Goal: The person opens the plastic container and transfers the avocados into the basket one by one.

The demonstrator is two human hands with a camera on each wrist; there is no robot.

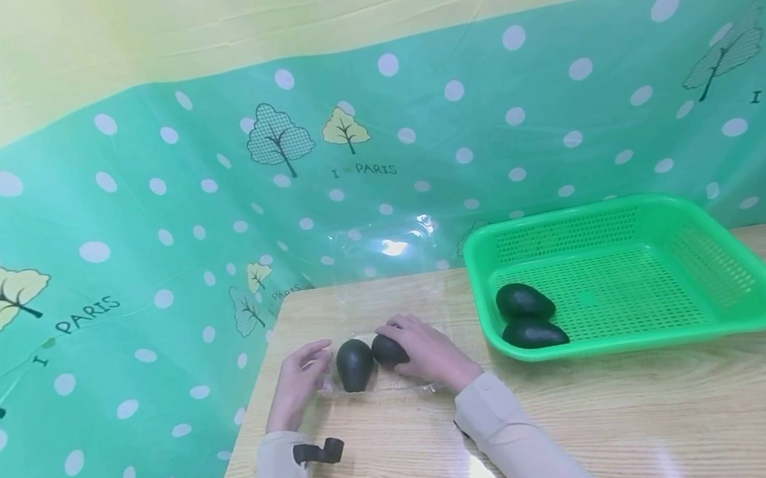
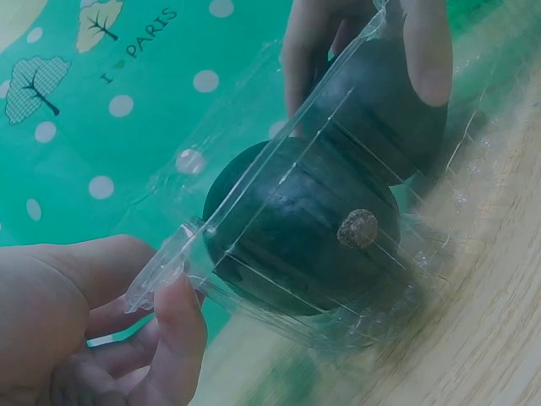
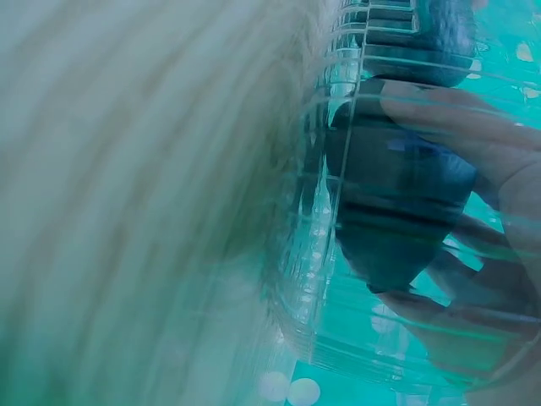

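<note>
A clear plastic clamshell box (image 2: 287,326) lies on the table, its transparent lid (image 1: 387,270) raised at the back. One dark avocado (image 1: 354,364) sits in the left part of the box, its stem scar facing the left wrist camera. My left hand (image 1: 298,383) pinches the box's left rim between thumb and finger, as the left wrist view (image 2: 127,330) shows. Beside that fruit, my right hand (image 1: 432,348) grips a second avocado (image 3: 406,178) with thumb and fingers around it, inside the box. The two avocados are side by side, touching or nearly so.
To the right stands a green perforated basket (image 1: 745,266) with two avocados, an upper one (image 1: 523,301) and a lower one (image 1: 534,333), at its left end. A patterned curtain (image 1: 413,132) hangs behind and left of the wooden table (image 1: 627,416).
</note>
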